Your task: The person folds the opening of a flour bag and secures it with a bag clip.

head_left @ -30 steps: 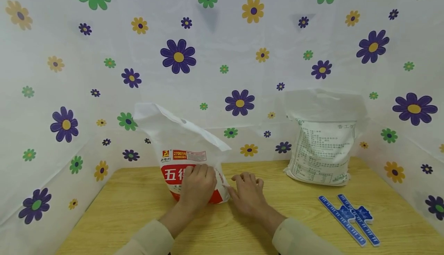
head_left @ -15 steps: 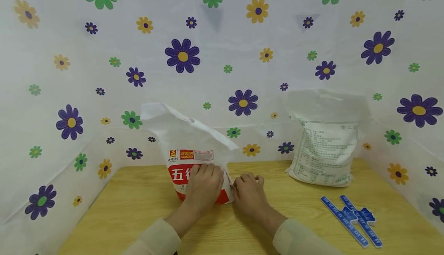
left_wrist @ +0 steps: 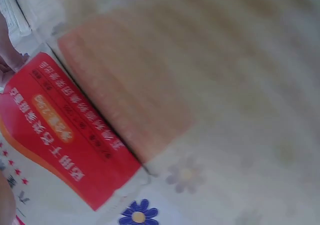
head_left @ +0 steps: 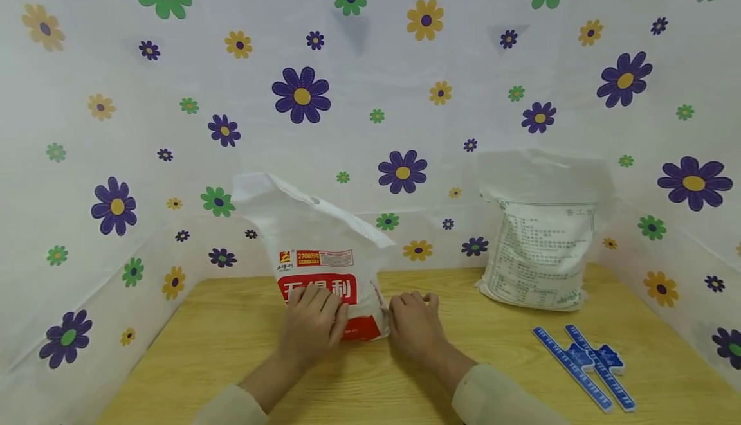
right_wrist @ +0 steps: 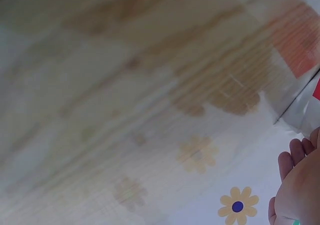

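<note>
— Locate the bag (head_left: 318,263).
— Standing on the table (head_left: 353,389), behind the left hand (head_left: 309,322); the right hand (head_left: 415,325) is at its lower right edge.
— Grip state?
— Left: fingers laid on its front. Right: fingers bent; whether pinching, cannot tell.

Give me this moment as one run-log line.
left hand: on front of red-white bag | right hand: at same bag's right side | green-printed bag: rear right | two blue clips: on table

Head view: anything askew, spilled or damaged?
Askew: the red-and-white bag. Its top edge slants down toward the picture's right, whereas the green-printed bag has a nearly level top. No spill shows on the table, and no tear is evident.
</note>
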